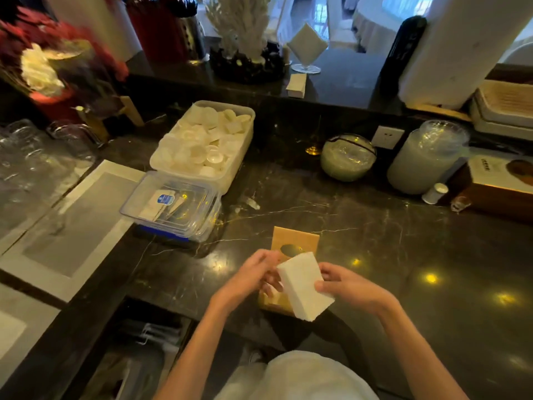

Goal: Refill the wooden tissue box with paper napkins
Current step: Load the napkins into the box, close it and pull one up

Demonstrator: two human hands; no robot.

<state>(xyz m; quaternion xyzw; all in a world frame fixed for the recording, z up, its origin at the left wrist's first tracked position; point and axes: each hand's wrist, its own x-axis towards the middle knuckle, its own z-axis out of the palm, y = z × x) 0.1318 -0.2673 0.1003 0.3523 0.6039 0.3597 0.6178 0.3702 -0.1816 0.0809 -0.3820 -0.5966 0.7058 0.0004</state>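
Dark marble worktop (375, 226) under everything. Wooden tissue box (297, 241) lies flat near front edge, oval slot up, partly hidden behind my hands. White napkin stack (302, 287) held above box, tilted. My right hand (349, 287) grip closed on stack's right side; my left hand (253, 278) fingers touch its left end.

Dim interior; ceiling-light glare on counter (375, 226); edges blurred.
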